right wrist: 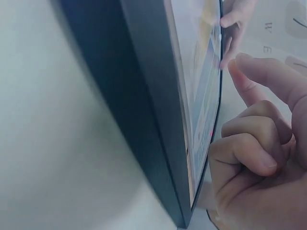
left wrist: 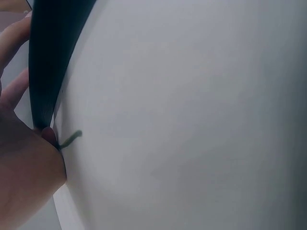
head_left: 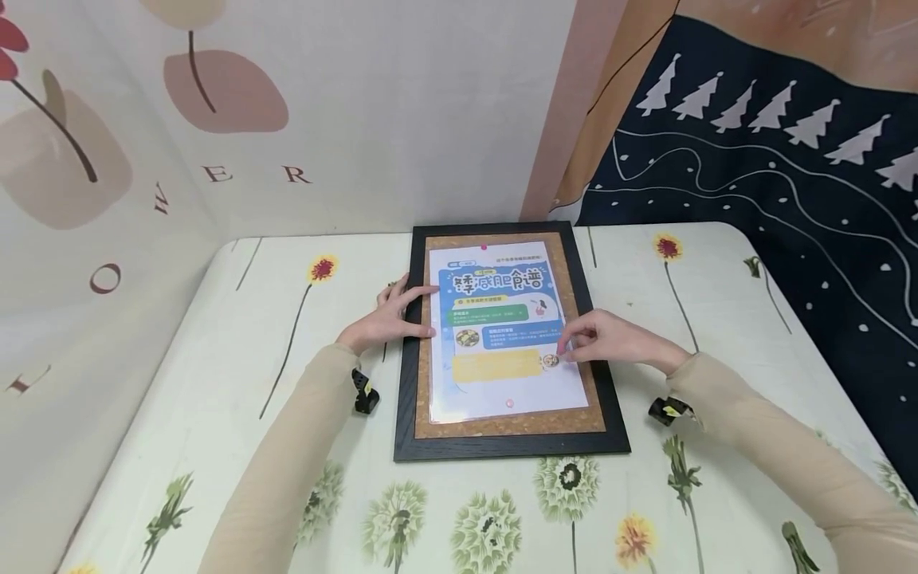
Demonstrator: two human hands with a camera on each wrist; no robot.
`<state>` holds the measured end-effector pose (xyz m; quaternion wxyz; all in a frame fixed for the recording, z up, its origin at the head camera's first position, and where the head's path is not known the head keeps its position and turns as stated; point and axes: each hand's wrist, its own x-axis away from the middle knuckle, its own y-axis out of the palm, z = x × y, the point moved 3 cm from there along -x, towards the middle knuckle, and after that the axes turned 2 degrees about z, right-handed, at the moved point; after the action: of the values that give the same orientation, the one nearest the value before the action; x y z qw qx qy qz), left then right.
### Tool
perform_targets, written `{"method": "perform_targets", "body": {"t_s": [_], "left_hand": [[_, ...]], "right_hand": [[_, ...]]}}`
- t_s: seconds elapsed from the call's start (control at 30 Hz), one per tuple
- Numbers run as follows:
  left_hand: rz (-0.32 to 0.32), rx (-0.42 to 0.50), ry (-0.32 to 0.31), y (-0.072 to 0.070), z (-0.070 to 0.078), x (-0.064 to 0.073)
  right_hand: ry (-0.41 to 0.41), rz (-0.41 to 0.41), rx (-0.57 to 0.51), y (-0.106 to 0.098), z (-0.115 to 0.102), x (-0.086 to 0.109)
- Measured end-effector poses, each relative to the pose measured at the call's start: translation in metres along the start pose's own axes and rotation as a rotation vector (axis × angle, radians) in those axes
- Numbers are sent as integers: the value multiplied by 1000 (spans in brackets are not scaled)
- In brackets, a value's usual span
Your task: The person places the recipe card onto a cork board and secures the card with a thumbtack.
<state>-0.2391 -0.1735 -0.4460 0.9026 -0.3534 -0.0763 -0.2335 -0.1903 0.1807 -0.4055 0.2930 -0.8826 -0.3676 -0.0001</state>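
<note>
A printed poster [head_left: 473,391] with Chinese text lies on a cork board [head_left: 495,428] in a black frame [head_left: 512,446]. A red pushpin [head_left: 484,247] sits at the poster's top edge and a pale pink one [head_left: 510,403] near its bottom. My left hand [head_left: 390,319] reaches over the frame's left side, thumb and forefinger spread and resting at the poster's left edge. Near the poster's right edge, my right hand [head_left: 610,339] pinches a small pink pushpin between thumb and forefinger, mostly hidden by the fingertips. Its other fingers [right wrist: 247,148] are curled in.
Under the frame is a table with a flower-print cloth [head_left: 244,446]. Hanging fabric stands behind it, pale [head_left: 402,104] on the left and dark with white trees [head_left: 760,175] on the right. Small black devices [head_left: 366,395] are strapped under both wrists.
</note>
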Motion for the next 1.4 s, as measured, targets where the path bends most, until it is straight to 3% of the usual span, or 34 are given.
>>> {"method": "perform_targets", "body": {"t_s": [0.67,0.83,1.13,1.4], "left_hand": [[8,-15,-2,-3,5,2],[9,-14,-5,-2,5,3],[8,-4,-6,-1,4,4],[3,-4,-4,1,2,2]], "right_hand": [[79,177,26,-39,20,17],[107,231,57,-47,30,19],[210,305,-1,-59,52,25],[246,375,12,-72,71,29]]}}
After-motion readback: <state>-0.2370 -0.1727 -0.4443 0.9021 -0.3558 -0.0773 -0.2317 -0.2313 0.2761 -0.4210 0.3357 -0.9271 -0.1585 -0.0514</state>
